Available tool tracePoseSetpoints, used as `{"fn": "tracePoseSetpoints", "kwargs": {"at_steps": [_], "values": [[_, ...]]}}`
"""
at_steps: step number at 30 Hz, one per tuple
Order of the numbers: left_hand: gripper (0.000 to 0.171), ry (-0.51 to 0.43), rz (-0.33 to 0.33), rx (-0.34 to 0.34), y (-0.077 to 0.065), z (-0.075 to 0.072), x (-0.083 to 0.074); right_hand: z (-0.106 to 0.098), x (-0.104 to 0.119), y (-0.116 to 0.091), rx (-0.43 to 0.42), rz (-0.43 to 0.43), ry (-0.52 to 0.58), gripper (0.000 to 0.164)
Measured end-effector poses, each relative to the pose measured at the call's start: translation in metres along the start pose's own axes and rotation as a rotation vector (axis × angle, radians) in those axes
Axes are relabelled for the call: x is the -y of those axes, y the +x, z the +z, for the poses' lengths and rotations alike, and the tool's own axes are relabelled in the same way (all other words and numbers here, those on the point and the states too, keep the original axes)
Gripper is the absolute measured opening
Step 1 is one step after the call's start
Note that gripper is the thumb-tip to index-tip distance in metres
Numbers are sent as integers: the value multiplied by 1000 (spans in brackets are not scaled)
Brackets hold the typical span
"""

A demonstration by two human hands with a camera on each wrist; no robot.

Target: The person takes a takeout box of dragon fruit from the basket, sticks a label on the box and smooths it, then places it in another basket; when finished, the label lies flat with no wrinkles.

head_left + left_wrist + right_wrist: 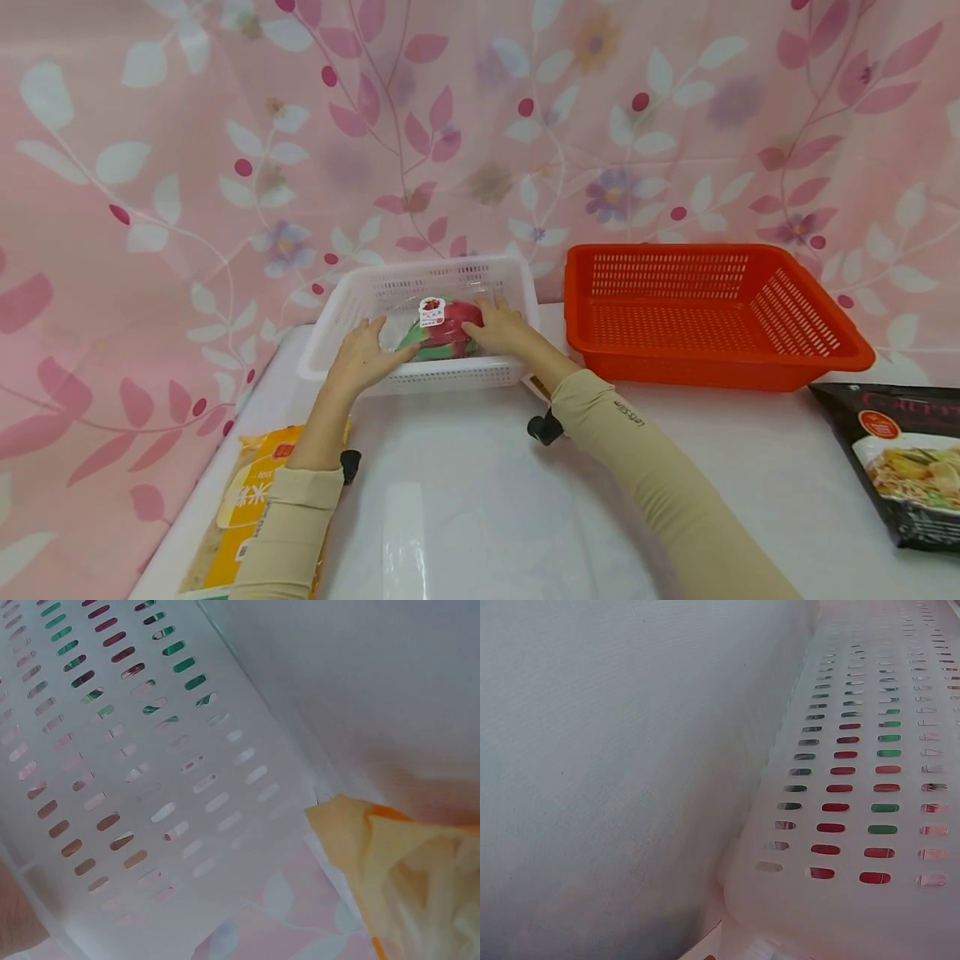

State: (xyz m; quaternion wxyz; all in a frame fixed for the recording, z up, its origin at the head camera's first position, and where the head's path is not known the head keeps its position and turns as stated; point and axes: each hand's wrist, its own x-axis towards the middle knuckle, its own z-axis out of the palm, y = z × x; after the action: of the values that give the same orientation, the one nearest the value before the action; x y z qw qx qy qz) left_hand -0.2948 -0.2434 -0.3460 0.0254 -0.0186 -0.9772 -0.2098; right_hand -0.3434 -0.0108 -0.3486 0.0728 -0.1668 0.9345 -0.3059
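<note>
In the head view, a clear plastic package (455,323) with red and green parts and a white label lies inside a white perforated basket (435,377). My left hand (365,357) reaches over the basket's near rim on the package's left, fingers spread and thumb pointing to it. From the right, my right hand (504,327) reaches in with its thumb at the red part. Both wrist views show the basket wall (172,757) from outside, with red and green showing through its slots. The left wrist view catches only a bit of the left hand at its edge.
A red perforated basket (705,372) stands to the right of the white one. Near my left forearm lies a yellow food bag (247,508). A black noodle bag (900,458) is at the far right. Behind the table hangs a pink floral curtain (480,125).
</note>
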Motion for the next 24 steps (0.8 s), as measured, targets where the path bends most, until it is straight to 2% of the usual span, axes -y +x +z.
{"fn": "tracePoseSetpoints", "kwargs": {"at_steps": [6, 24], "values": [[89, 7, 18, -17, 1, 0, -1, -1, 0, 0, -9, -4, 4, 63], [89, -1, 5, -11, -1, 1, 0, -1, 1, -1, -3, -6, 0, 62]]}}
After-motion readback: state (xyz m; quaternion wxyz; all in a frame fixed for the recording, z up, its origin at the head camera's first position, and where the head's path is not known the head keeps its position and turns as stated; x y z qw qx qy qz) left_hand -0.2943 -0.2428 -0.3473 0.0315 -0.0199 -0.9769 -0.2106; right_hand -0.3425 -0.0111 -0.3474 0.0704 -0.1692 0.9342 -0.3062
